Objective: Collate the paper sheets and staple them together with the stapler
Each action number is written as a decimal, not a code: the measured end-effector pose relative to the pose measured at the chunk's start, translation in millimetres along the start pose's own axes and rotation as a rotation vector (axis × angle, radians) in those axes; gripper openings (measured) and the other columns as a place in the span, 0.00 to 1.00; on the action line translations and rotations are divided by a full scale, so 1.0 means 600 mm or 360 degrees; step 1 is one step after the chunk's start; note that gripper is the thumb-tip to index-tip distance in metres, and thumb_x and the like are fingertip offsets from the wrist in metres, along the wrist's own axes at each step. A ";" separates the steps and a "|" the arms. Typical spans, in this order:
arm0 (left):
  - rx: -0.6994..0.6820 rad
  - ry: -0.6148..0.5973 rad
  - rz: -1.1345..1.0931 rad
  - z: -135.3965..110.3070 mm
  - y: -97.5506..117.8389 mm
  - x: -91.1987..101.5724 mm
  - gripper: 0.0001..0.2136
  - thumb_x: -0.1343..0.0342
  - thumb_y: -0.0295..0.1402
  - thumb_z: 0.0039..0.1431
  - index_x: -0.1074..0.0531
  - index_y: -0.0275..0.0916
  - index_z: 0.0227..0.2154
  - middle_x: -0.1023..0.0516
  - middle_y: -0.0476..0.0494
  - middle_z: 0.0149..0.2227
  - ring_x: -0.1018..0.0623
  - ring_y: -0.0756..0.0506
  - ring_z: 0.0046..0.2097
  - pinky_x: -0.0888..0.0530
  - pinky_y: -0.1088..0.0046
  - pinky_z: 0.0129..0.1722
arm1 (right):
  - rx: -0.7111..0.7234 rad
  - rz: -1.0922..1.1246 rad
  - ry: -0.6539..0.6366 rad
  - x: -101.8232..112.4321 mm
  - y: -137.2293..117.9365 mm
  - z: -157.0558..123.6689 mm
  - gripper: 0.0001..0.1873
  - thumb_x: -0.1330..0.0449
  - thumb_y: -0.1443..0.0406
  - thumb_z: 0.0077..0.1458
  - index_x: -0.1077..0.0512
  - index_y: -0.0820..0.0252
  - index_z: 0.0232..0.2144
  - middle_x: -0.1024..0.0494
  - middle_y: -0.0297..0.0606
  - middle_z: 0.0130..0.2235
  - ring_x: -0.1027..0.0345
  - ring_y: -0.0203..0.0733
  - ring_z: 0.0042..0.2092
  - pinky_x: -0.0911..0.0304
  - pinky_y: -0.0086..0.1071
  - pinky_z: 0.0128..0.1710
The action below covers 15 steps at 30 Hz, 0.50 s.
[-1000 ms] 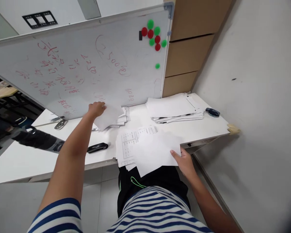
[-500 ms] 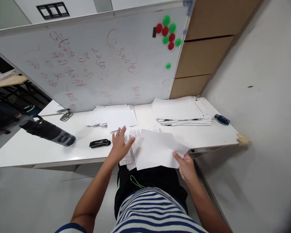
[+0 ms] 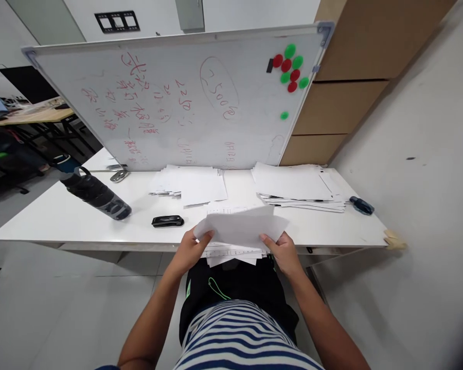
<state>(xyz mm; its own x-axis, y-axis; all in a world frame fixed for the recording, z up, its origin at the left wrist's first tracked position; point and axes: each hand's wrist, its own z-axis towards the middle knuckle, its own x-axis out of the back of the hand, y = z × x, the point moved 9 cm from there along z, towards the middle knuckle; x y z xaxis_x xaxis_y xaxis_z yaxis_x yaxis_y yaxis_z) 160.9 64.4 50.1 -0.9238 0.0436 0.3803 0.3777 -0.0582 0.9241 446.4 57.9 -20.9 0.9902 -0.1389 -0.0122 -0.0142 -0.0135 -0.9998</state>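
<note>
Both hands hold up a few white sheets over the near edge of the white table. My left hand pinches the sheets' left corner, and my right hand grips their right side. Under the lifted sheets lies a small stack of printed papers at the table's edge. A black stapler lies just left of my left hand.
A loose paper pile and a bigger stack lie further back. A dark bottle lies on its side at the left. A whiteboard with red writing and magnets leans behind. A small dark-blue object lies at the right, by the wall.
My left hand left the far paper pile, came back to the near sheets and took their left corner. Both hands have lifted the sheets off the stack.
</note>
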 end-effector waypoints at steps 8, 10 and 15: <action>-0.0327 -0.0026 -0.0018 0.009 0.012 -0.012 0.13 0.47 0.43 0.63 0.26 0.44 0.46 0.21 0.40 0.49 0.23 0.40 0.52 0.22 0.65 0.40 | 0.0346 -0.0583 -0.0142 -0.024 -0.060 0.018 0.20 0.38 0.51 0.55 0.26 0.54 0.46 0.25 0.43 0.53 0.31 0.51 0.56 0.35 0.46 0.55; -0.0247 0.0061 -0.0063 0.007 -0.015 -0.016 0.16 0.43 0.44 0.61 0.28 0.44 0.48 0.22 0.40 0.49 0.23 0.40 0.53 0.23 0.62 0.46 | 0.0206 -0.0641 -0.0079 -0.028 -0.035 0.014 0.27 0.38 0.49 0.55 0.30 0.53 0.53 0.27 0.44 0.55 0.33 0.53 0.57 0.34 0.48 0.54; -0.0102 0.0271 -0.0215 -0.006 -0.053 -0.004 0.19 0.39 0.45 0.57 0.28 0.44 0.49 0.21 0.41 0.47 0.22 0.40 0.51 0.25 0.61 0.50 | 0.0379 -0.0659 0.0042 -0.036 -0.052 -0.009 0.27 0.40 0.50 0.58 0.32 0.49 0.57 0.32 0.42 0.60 0.38 0.51 0.61 0.39 0.47 0.59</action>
<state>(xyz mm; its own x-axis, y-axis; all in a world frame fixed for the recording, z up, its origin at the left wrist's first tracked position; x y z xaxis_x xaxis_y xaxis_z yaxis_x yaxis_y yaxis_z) 151.0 62.8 19.7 -0.9650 -0.1134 0.2366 0.2503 -0.1269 0.9598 424.8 55.8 10.8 0.9019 -0.1949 0.3855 0.4163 0.1540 -0.8961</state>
